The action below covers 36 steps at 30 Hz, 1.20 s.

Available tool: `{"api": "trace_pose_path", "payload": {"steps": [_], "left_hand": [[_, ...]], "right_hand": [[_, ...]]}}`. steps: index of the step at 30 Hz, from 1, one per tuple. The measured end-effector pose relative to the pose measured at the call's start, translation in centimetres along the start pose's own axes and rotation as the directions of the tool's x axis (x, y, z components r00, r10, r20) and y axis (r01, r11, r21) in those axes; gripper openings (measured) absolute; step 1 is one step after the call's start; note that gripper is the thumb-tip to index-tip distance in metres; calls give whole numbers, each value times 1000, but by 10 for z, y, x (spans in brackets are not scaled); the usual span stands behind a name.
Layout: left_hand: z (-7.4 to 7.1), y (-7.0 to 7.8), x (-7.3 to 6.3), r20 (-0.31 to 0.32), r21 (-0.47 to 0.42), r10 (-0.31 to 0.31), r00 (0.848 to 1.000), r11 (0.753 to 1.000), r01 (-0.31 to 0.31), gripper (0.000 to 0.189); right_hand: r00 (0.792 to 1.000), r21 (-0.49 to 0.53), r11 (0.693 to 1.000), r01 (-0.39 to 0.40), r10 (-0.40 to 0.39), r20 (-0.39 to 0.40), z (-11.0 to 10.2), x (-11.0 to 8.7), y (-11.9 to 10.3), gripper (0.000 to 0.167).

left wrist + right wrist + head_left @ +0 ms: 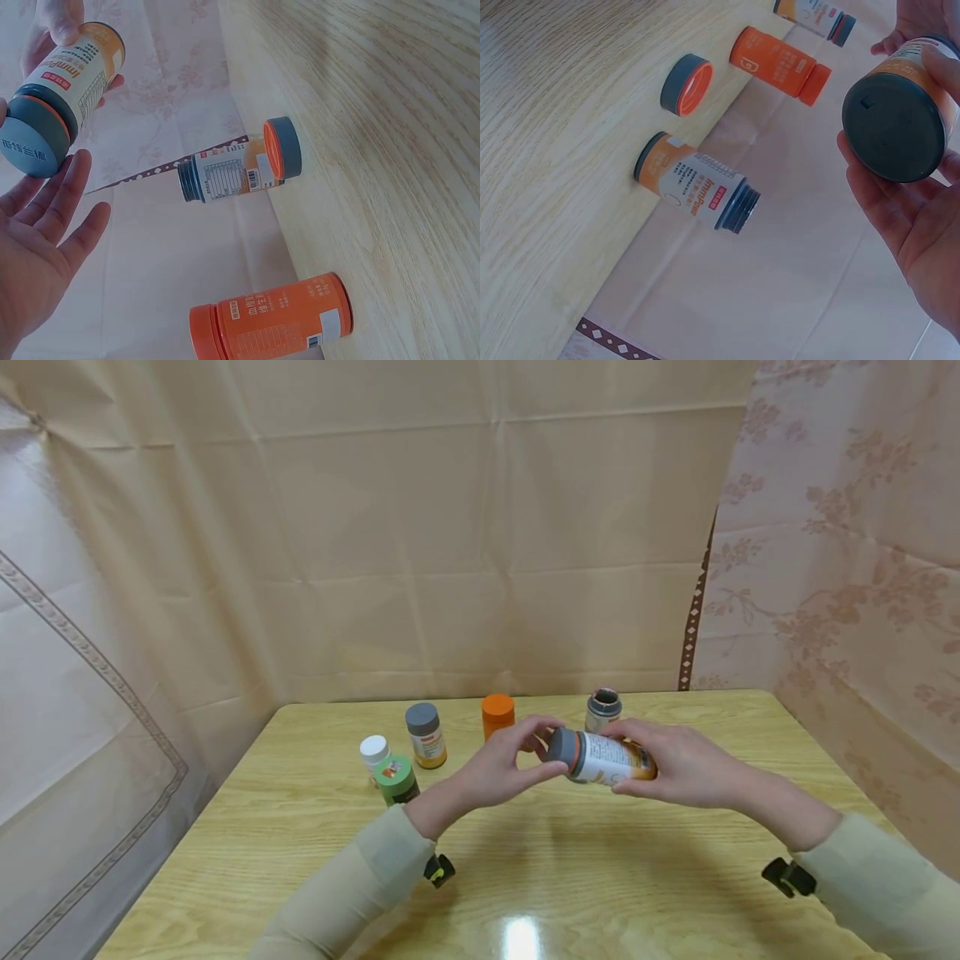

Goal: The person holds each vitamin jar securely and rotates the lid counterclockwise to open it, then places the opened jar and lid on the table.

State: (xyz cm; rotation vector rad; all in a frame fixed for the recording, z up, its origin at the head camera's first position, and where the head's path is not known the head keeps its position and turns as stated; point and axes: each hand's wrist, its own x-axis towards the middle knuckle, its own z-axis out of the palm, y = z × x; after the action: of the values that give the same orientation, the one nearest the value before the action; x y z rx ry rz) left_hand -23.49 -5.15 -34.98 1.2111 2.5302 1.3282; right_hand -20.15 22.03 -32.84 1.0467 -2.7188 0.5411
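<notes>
Nearest us, two pale sleeves (337,885). We note the right hand (678,766) gripping a tilted bottle (609,759) above the table (570,868), left hand (498,764) clasping its grey cap (562,750). Beyond the right hand stands an uncapped bottle (229,171), loose cap (678,84) nearby; beyond the left, an orange bottle (498,714). Left of both: green-lidded jar (396,777), white-capped bottle (374,752), grey-lidded bottle (426,737).

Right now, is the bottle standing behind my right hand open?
Open: that bottle shows a bare mouth; a loose lid lies nearby.
</notes>
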Motion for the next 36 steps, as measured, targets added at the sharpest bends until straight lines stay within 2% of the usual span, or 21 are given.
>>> {"api": "trace_pose_path", "payload": {"steps": [4,8,12,17,23,29,36], "left_hand": [[0,0,0,-9,13,-26,1000,1000,26,47],[0,-1,-1,-13,62,-17,1000,998,18,57],[-2,-4,-3,-2,87,30,1000,996,-30,66],[-3,-5,-4,17,87,111,994,990,-112,63],[-3,-4,-4,23,91,128,991,987,-130,58],[-2,-4,-2,20,57,87,996,994,-89,54],[0,-5,-1,7,1,-13,1000,1000,13,45]], "right_hand": [[1000,2,1000,-6,6,11,0,0,0,59],[1000,-1,1000,-7,7,18,0,0,0,59],[1000,3,1000,-6,6,20,1,0,1,59],[1000,1,1000,-4,4,16,2,0,1,59],[1000,1,1000,5,-5,14,2,1,1,58],[1000,-4,1000,10,-10,15,1,1,1,58],[1000,4,1000,-4,4,26,2,1,0,57]]}}
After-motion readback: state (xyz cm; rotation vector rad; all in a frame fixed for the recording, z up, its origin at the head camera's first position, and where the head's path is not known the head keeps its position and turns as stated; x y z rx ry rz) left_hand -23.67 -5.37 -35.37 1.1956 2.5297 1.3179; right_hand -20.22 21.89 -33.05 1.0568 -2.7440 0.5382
